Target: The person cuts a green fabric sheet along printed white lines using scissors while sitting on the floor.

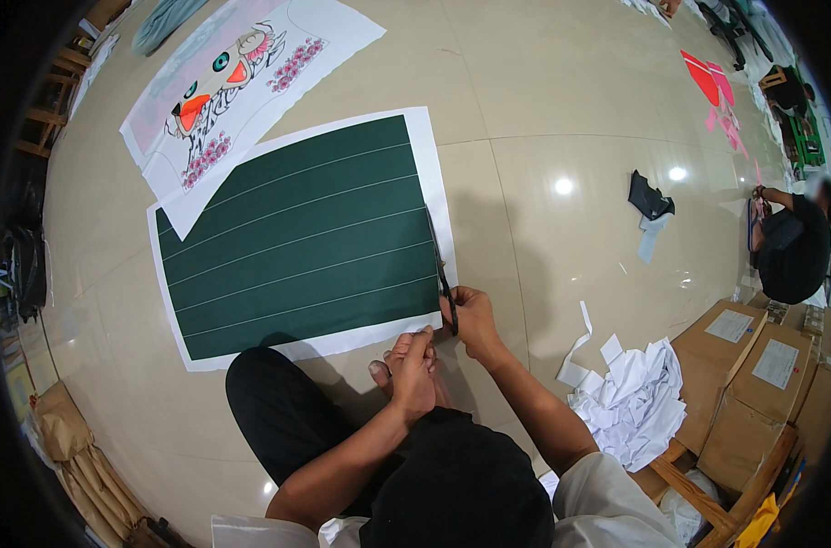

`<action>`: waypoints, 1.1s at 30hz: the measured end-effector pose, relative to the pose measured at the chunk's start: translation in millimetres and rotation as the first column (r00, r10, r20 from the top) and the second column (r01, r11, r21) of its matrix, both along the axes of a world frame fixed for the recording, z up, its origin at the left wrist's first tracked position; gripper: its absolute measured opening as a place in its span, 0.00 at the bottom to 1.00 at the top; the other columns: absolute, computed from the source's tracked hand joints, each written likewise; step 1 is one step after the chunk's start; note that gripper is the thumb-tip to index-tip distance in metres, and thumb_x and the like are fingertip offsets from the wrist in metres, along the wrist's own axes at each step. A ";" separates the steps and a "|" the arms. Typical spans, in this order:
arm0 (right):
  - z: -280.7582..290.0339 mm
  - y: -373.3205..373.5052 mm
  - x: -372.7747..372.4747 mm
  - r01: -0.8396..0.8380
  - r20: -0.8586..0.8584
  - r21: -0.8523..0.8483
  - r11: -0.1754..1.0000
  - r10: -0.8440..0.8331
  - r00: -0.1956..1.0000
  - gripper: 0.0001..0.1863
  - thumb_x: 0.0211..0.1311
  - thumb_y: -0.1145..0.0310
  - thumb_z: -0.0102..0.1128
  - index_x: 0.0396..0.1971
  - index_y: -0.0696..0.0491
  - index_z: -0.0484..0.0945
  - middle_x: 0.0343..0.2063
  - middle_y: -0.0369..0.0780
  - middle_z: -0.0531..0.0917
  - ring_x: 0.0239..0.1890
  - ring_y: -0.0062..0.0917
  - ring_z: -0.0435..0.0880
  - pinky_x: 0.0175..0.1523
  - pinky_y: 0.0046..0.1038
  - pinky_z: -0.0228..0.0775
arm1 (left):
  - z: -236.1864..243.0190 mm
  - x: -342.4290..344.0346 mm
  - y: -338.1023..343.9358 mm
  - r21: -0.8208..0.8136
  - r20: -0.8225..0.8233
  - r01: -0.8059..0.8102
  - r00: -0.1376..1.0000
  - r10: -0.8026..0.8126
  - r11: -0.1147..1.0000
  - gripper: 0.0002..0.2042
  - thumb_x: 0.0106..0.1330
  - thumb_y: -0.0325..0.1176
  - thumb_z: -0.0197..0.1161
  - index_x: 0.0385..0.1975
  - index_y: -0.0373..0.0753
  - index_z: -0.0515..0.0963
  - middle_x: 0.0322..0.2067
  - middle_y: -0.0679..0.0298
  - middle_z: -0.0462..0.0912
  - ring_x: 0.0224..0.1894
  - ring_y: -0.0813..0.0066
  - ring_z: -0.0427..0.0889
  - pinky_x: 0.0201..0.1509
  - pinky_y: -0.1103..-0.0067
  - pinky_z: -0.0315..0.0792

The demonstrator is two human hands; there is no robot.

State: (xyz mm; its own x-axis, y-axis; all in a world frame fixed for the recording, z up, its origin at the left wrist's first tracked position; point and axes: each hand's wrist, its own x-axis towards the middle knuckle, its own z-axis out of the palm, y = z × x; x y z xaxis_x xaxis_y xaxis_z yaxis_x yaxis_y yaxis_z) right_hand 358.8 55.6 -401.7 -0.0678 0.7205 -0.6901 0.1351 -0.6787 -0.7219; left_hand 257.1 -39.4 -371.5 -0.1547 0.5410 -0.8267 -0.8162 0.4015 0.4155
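Observation:
On the floor in front of me lies a dark green sheet [296, 247] with thin white lines across it and a white border. My right hand [473, 324] is closed around the black handles of scissors [449, 306]. Their blades lie along the right edge of the green area, pointing away from me, where it meets the white border. My left hand [413, 370] pinches the near right corner of the sheet, just left of the scissors. A white sheet printed with cartoon faces and pink flowers [296, 32] overlaps the far left corner.
A heap of white paper scraps [630, 402] lies to my right, by cardboard boxes [758, 365] and a wooden frame [694, 489]. Black scraps [650, 196] and red and pink pieces [708, 82] are farther off. Another person [794, 242] sits at the far right.

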 end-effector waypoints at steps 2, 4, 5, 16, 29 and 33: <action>-3.5 0.8 1.1 -0.011 0.014 0.006 1.000 0.011 1.000 0.13 0.60 0.67 0.68 0.21 0.58 0.78 0.15 0.35 0.77 0.15 0.18 0.74 0.20 0.24 0.63 | 0.3 0.6 0.2 0.002 0.004 -0.004 1.000 0.004 1.000 0.09 0.71 0.38 0.64 0.31 0.42 0.77 0.21 0.74 0.70 0.21 0.89 0.65 0.25 0.87 0.58; 2.6 4.9 -3.1 -0.019 0.020 -0.019 1.000 0.019 1.000 0.13 0.59 0.67 0.68 0.21 0.58 0.78 0.15 0.35 0.77 0.15 0.18 0.73 0.20 0.24 0.62 | 0.3 0.7 -0.4 -0.001 0.006 -0.019 1.000 0.019 1.000 0.09 0.71 0.38 0.64 0.32 0.41 0.77 0.21 0.74 0.71 0.21 0.88 0.65 0.25 0.87 0.58; 4.8 6.9 -5.3 -0.023 0.022 -0.032 0.999 0.023 0.999 0.13 0.59 0.67 0.68 0.20 0.57 0.77 0.15 0.35 0.77 0.15 0.17 0.73 0.20 0.24 0.62 | 0.0 0.5 -1.0 -0.002 0.006 -0.025 1.000 0.025 1.000 0.09 0.71 0.38 0.64 0.32 0.41 0.77 0.21 0.74 0.71 0.21 0.88 0.65 0.25 0.87 0.58; -4.2 13.3 -5.3 0.010 -0.036 -0.048 0.999 -0.012 0.999 0.13 0.59 0.66 0.71 0.22 0.58 0.79 0.16 0.34 0.78 0.15 0.17 0.74 0.19 0.23 0.62 | 0.4 0.7 -0.8 -0.009 0.007 -0.015 1.000 0.016 1.000 0.09 0.71 0.38 0.63 0.33 0.40 0.78 0.22 0.74 0.71 0.22 0.89 0.65 0.26 0.87 0.58; -7.5 11.9 -3.8 -0.002 -0.006 -0.035 0.999 0.001 1.000 0.14 0.59 0.67 0.72 0.22 0.59 0.79 0.15 0.36 0.78 0.13 0.18 0.74 0.18 0.24 0.61 | -1.3 0.5 -2.5 0.019 -0.009 -0.007 1.000 0.007 1.000 0.09 0.72 0.38 0.63 0.33 0.39 0.78 0.21 0.74 0.71 0.21 0.89 0.65 0.25 0.87 0.57; -6.5 10.9 -4.2 0.008 -0.020 -0.025 1.000 -0.008 1.000 0.13 0.59 0.67 0.72 0.22 0.59 0.79 0.16 0.36 0.78 0.14 0.18 0.74 0.18 0.24 0.62 | -3.3 -0.2 -3.7 0.020 -0.009 -0.002 1.000 0.002 1.000 0.09 0.71 0.38 0.63 0.33 0.39 0.78 0.22 0.74 0.72 0.22 0.89 0.65 0.25 0.87 0.57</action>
